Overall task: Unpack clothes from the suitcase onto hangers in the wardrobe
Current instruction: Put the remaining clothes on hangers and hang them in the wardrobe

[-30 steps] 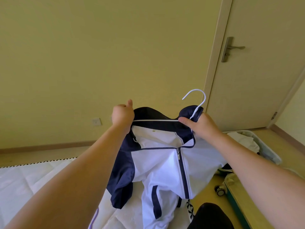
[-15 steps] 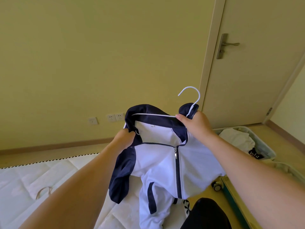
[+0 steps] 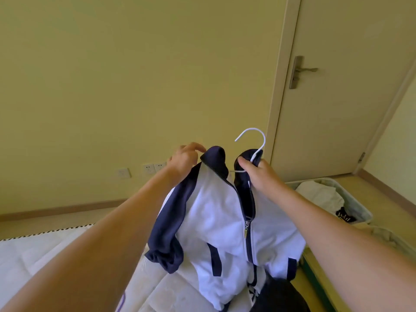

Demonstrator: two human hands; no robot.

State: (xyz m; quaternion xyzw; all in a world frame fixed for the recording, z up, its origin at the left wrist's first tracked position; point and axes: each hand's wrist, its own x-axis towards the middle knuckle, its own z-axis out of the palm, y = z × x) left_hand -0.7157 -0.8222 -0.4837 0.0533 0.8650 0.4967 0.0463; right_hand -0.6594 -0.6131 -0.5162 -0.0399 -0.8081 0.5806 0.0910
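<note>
Left hand (image 3: pixel 183 159) shifted to jacket (image 3: pixel 216 212) collar, print illegible

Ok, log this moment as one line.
stage: fitting jacket onto hanger | right hand: grips hanger neck and collar | left hand: at other collar side | suitcase: open, clothes inside

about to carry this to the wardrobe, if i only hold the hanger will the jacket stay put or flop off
The jacket looks soft and floppy: it sags in folds below the right hand gripping the hanger. Its left shoulder seems held by the left hand, so it might slide off.
</note>
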